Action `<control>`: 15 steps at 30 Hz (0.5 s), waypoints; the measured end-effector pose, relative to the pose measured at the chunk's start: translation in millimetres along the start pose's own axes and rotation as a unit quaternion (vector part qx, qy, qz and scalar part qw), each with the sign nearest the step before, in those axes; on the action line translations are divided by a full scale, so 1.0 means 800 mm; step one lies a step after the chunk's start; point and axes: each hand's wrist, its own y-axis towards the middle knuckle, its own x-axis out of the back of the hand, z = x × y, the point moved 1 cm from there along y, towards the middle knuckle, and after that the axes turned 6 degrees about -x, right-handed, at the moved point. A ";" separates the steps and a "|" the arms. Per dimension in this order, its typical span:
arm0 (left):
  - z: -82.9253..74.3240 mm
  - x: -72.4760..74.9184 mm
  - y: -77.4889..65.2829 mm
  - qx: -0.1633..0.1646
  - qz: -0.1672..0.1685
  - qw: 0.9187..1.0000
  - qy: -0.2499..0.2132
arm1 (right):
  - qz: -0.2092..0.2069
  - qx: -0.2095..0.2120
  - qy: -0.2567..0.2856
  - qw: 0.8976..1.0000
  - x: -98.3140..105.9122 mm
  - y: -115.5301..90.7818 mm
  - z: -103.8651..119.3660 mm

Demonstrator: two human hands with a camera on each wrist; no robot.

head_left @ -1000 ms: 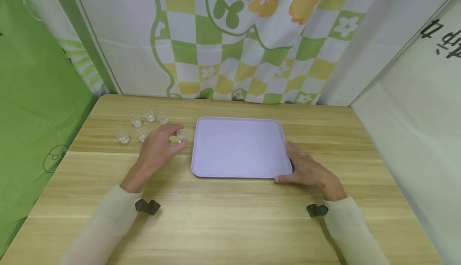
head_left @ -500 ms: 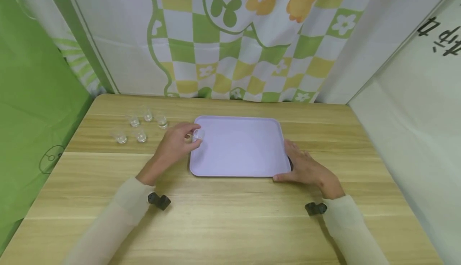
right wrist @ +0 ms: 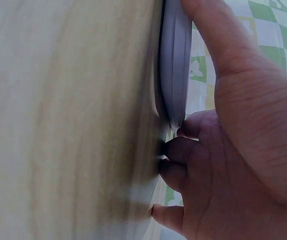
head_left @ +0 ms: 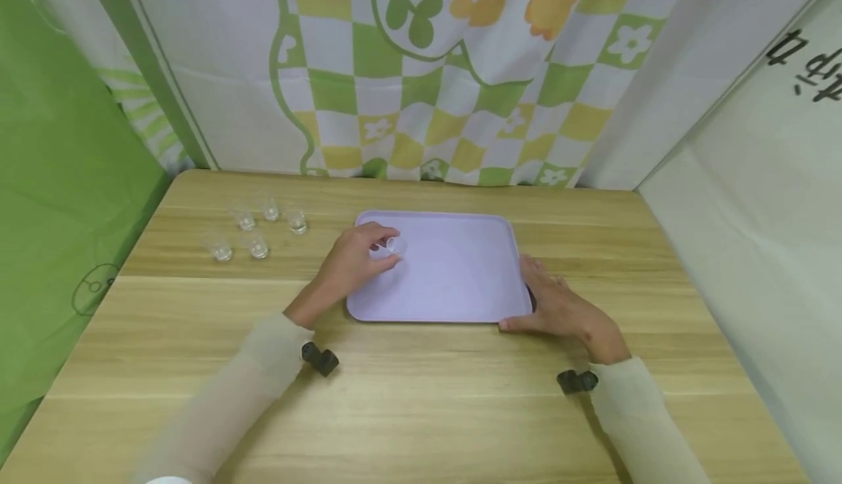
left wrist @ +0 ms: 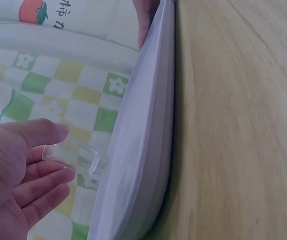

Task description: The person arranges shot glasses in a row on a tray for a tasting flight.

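My left hand [head_left: 353, 259] pinches a small clear shot glass [head_left: 397, 246] between thumb and fingers, over the left half of the lilac tray [head_left: 454, 279]. In the left wrist view the glass [left wrist: 94, 161] is partly behind the fingers; its thick base faces the tray surface. Whether it touches the tray is hard to tell. My right hand [head_left: 560, 307] holds the tray's near right corner, the thumb along the front edge and the fingers by the right side. Seen from the right wrist, the fingers [right wrist: 178, 150] are bent beside the tray rim [right wrist: 176, 65], low against the table.
Several clear shot glasses stand in a loose group at the back left of the wooden table [head_left: 421, 403], one of them a glass [head_left: 297, 222] nearest the tray. A patterned curtain [head_left: 427, 104] hangs behind the table's back edge. A white wall sheet borders the right.
My left hand has carried the shot glass rightward from the table beside the tray to over the tray's left half. My right hand stays at the tray's corner.
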 end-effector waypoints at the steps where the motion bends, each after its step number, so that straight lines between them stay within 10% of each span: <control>1: -0.001 -0.003 0.003 -0.001 0.001 1.000 0.000 | 0.000 0.001 0.003 1.000 0.000 0.000 0.000; 15: -0.021 -0.047 0.030 -0.022 0.023 0.999 -0.021 | 0.009 -0.011 0.001 1.000 0.002 -0.001 0.002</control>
